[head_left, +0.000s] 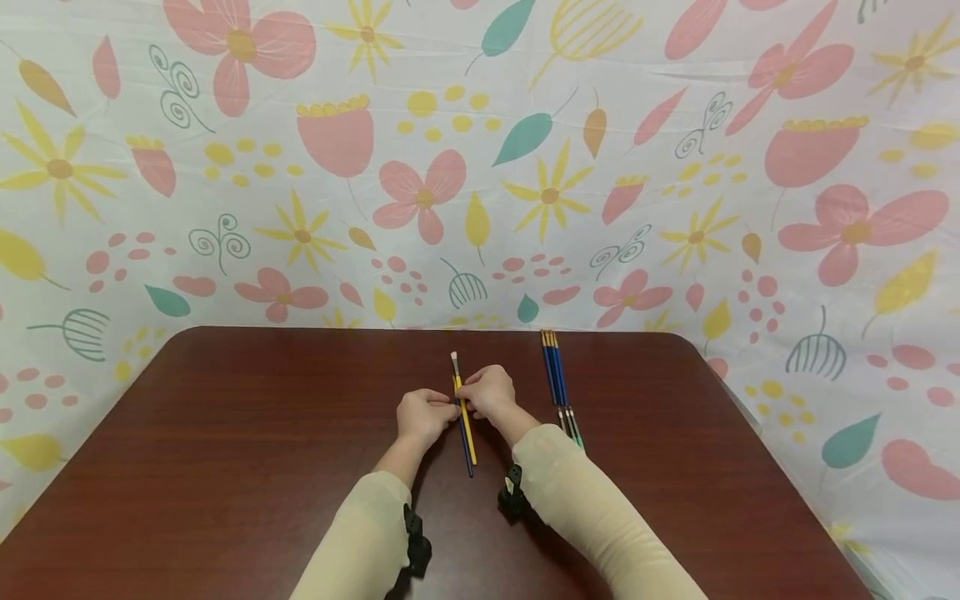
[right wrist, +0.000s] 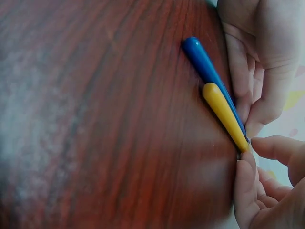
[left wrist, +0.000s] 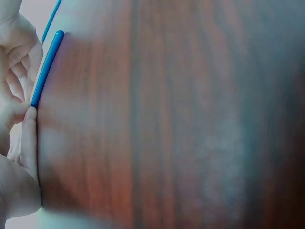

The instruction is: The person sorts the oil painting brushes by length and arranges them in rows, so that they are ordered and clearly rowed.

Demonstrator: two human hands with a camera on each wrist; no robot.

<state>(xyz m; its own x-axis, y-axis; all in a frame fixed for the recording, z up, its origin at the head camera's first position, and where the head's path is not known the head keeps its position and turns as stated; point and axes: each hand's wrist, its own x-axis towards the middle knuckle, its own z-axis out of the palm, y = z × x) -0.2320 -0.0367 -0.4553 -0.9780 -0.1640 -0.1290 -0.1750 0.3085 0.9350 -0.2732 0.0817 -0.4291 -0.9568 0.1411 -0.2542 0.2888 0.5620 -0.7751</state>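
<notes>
Two slim paintbrushes lie side by side near the table's middle, a yellow-handled paintbrush [head_left: 470, 442] and a blue-handled paintbrush [head_left: 465, 450]. From the left, my left hand [head_left: 423, 415] pinches the blue one between thumb and finger; the left wrist view shows that blue handle [left wrist: 47, 69] reaching out past the fingertips. On the other side, my right hand [head_left: 489, 392] pinches the yellow brush below its pale bristles [head_left: 453, 356]. Seen from the right wrist, the yellow handle [right wrist: 224, 114] rests against the blue handle [right wrist: 202, 59], whose end sticks out farther. Fingertips of both hands nearly meet there.
Several blue-handled brushes [head_left: 555, 367] lie in a row at the table's back right. Nearer me, several green-handled brushes [head_left: 572, 425] lie partly hidden behind my right sleeve. The dark wooden table [head_left: 262, 433] ends at a flower-patterned cloth [head_left: 420, 250].
</notes>
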